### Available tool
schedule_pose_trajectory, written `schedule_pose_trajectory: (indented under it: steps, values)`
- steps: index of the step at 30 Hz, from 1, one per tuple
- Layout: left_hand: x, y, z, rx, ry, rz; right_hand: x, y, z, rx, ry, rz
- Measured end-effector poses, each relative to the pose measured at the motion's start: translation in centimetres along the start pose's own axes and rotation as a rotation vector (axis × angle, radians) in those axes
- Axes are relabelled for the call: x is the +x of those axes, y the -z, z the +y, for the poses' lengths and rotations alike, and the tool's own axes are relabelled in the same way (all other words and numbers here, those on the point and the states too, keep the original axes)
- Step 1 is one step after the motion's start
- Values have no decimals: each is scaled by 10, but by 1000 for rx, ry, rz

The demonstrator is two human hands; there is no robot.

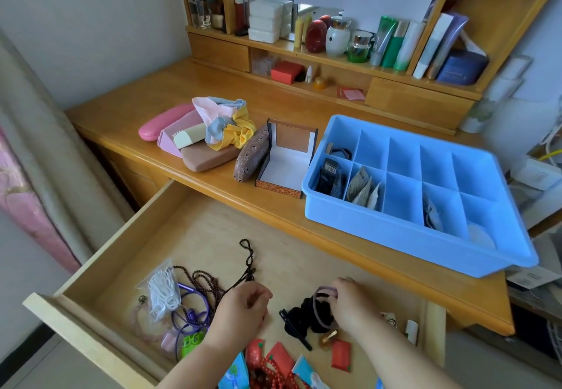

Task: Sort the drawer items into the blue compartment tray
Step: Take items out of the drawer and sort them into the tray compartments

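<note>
Blue plastic compartment tray (404,238) on wooden table (146,105), near right edge, few compartments filled. Below, open wooden drawer (209,230). Right hand (352,303) pinching thin pink hair tie (323,303) over black scrunchie (307,315). Left hand (241,308) loosely curled, gripping nothing, beside dark beaded strings (209,285).

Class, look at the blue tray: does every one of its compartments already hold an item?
No: the blue tray has several bare compartments, mostly along its back row.

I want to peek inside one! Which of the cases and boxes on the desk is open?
The square box beside the blue tray: its lid stands up, showing a white lining. The pink case and brown cases are closed.
</note>
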State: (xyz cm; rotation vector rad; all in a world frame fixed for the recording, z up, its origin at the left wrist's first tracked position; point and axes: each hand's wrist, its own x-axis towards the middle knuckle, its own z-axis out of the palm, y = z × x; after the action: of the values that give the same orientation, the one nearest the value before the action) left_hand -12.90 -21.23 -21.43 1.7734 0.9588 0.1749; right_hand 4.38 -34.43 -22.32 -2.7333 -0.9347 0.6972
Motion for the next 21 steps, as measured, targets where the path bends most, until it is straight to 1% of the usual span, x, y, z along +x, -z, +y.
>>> schedule_pose_trajectory:
  steps: [2, 4, 8, 10, 12, 13, 15, 16, 17, 18, 19, 20, 21]
  values:
    - [3, 2, -7, -25, 13, 17, -10, 20, -7, 47, 83, 2]
    - [5, 3, -15, -32, 17, 36, -28, 49, -16, 199, 180, 9]
    - [8, 5, -27, 18, -21, 33, -65, 117, -44, 745, 278, -68]
    - [10, 8, -29, 51, -40, 47, -69, 153, -54, 981, 322, -82]
    - [12, 9, -30, 62, -53, 78, -58, 190, -60, 1157, 355, -23]
    - [12, 9, -29, 66, -62, 97, -47, 208, -63, 1230, 360, 35]
    - [10, 9, -27, 69, -69, 113, -16, 237, -67, 1341, 325, 189]
    - [9, 9, -25, 77, -65, 109, 2, 246, -69, 1374, 276, 268]
    - [7, 9, -23, 85, -58, 99, 21, 251, -70, 1363, 214, 343]
    - [7, 9, -20, 90, -51, 85, 40, 252, -69, 1291, 153, 412]
    - [6, 9, -19, 90, -46, 74, 57, 249, -68, 1150, 102, 468]
    - [6, 9, -19, 84, -42, 70, 71, 244, -67, 936, 73, 512]
    - [6, 9, -18, 71, -37, 69, 83, 237, -65, 649, 73, 540]
